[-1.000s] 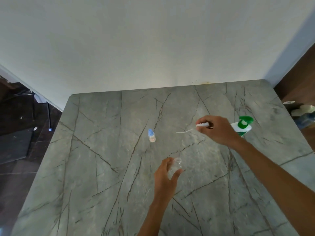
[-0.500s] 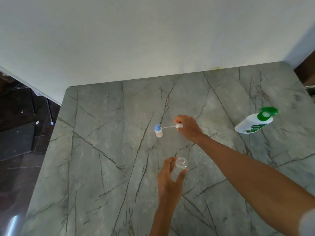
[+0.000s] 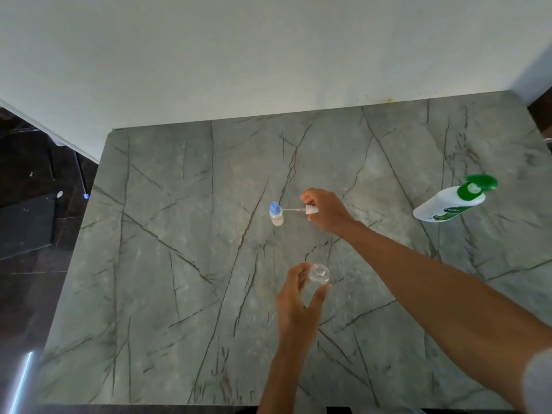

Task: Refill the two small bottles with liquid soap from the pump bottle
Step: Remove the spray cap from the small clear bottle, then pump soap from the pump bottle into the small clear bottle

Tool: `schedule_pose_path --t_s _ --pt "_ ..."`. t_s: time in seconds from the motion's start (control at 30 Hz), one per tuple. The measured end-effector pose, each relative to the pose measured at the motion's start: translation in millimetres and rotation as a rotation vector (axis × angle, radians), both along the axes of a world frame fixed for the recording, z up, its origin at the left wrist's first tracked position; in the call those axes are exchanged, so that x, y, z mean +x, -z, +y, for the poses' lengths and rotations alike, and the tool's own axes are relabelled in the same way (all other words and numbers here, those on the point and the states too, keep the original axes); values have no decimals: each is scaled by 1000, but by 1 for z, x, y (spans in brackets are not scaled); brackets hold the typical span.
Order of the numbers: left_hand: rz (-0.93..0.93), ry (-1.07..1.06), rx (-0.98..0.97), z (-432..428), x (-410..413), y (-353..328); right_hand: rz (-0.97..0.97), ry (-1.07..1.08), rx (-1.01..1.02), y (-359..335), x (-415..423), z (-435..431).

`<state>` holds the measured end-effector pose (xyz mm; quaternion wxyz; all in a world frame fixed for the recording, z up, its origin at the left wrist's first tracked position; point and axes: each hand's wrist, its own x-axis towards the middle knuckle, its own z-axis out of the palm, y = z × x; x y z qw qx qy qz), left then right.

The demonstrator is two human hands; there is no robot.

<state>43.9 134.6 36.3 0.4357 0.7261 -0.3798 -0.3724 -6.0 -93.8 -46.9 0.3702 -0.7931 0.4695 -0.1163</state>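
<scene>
Now, left hand [image 3: 294, 303] gripping uncapped clear bottle [image 3: 319, 273], right hand [image 3: 327, 212] pinching sprayer [image 3: 309, 209]

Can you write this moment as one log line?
left hand: holds open clear bottle | right hand: pinches spray cap near blue-cap bottle | pump bottle: untouched, far right

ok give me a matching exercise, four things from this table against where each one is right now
Things:
1 pump bottle
2 blue-capped bottle
3 clear bottle
4 spray cap with tube

Places:
a held in the left hand, uncapped
b pinched in the right hand
c on the table, far right
d on the table, by the tube's tip

Pairs: 1-c, 2-d, 3-a, 4-b
</scene>
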Motion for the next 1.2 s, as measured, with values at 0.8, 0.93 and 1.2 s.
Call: schedule_pose_path --t_s 0.8,0.93,1.2 --pt "-43 7 -90 18 -48 -2 -79 369 -363 -82 -278 11" --pt "-53 -14 -130 19 -51 -4 -131 326 -301 -74 -265 3" --pt "-160 58 -343 -3 -28 44 -271 408 -440 -34 -259 8"
